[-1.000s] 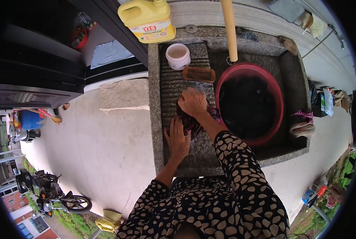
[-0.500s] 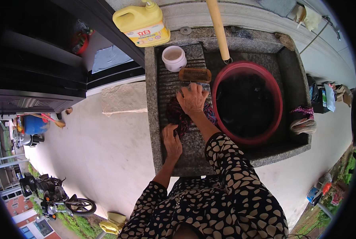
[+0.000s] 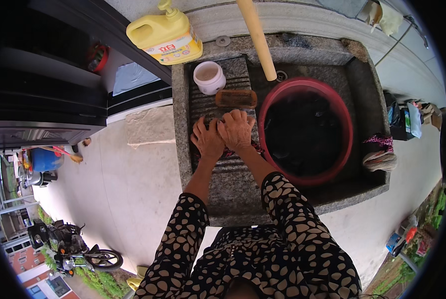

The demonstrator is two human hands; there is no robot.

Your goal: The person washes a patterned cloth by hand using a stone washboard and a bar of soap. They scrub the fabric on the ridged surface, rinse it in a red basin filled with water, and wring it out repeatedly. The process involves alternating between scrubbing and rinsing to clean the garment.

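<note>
My left hand [image 3: 208,140] and my right hand [image 3: 236,131] are side by side on the ribbed stone washboard [image 3: 198,103]. Beneath them is a wet, dark cloth with pink patterning [image 3: 257,148], mostly covered by my palms. Fingers of both hands are bent over the cloth and bear down on it. Just beyond my fingertips lies a brown scrubbing brush [image 3: 236,98]. Farther up the washboard stands an open white tub [image 3: 209,78]. To the right of my hands, a red basin [image 3: 349,130] holds dark water with something dark soaking in it.
The stone sink [image 3: 303,48] surrounds the basin. A yellow pump jug [image 3: 168,36] stands at its far left corner. A wooden pole [image 3: 257,39] slants down beside the drain [image 3: 281,75]. A mop head or bundled rag [image 3: 380,159] hangs over the right rim.
My left hand has moved up from the near edge of the cloth to beside my right hand. My right hand has shifted slightly left and nearer. The whole view has turned a little.
</note>
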